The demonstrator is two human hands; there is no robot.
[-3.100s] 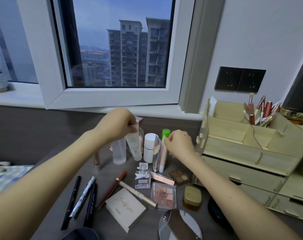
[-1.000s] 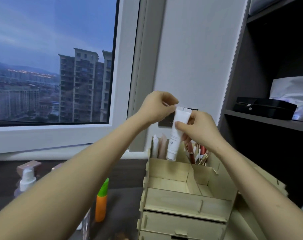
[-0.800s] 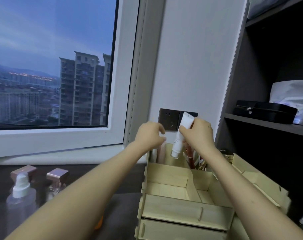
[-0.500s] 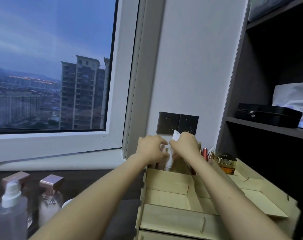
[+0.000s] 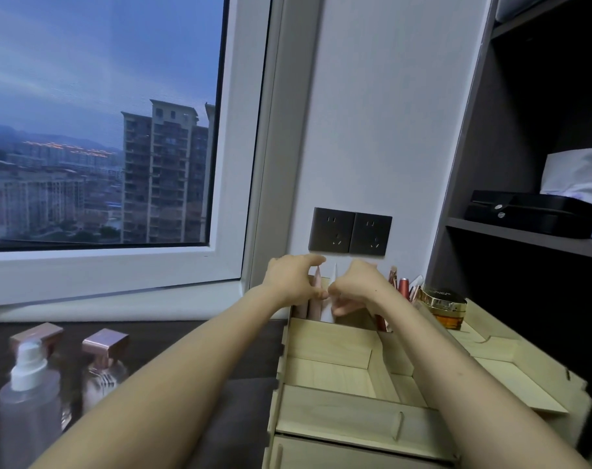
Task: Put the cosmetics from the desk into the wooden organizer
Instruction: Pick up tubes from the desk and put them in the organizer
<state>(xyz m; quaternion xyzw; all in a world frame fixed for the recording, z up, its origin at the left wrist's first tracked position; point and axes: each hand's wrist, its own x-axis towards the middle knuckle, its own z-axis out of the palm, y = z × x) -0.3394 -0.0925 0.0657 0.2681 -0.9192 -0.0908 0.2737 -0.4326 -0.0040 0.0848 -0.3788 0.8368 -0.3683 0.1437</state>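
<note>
The wooden organizer (image 5: pixel 331 340) stands at the right of the dark desk, its front trays bare. A white tube (image 5: pixel 332 301) stands upright in the back-left compartment, beside a pink tube (image 5: pixel 316 289). My right hand (image 5: pixel 358 287) reaches over that compartment, its fingers closed on the white tube's lower part. My left hand (image 5: pixel 291 282) is at the compartment's left edge, thumb and forefinger pinching the pink tube. On the desk at the far left stand a clear pump bottle (image 5: pixel 27 394) and a pink-capped bottle (image 5: pixel 103 363).
Brushes and lipsticks (image 5: pixel 404 287) fill the compartment right of my hands, with a gold-lidded jar (image 5: pixel 445 306) beyond. Two dark wall sockets (image 5: pixel 350 231) sit just above. A dark shelf unit with a black box (image 5: pixel 531 214) rises at the right. The window frame borders the left.
Both hands carried the white tube from the desk up over the organizer and lowered it. It now stands in the back-left compartment. The camera has turned right and dipped.
</note>
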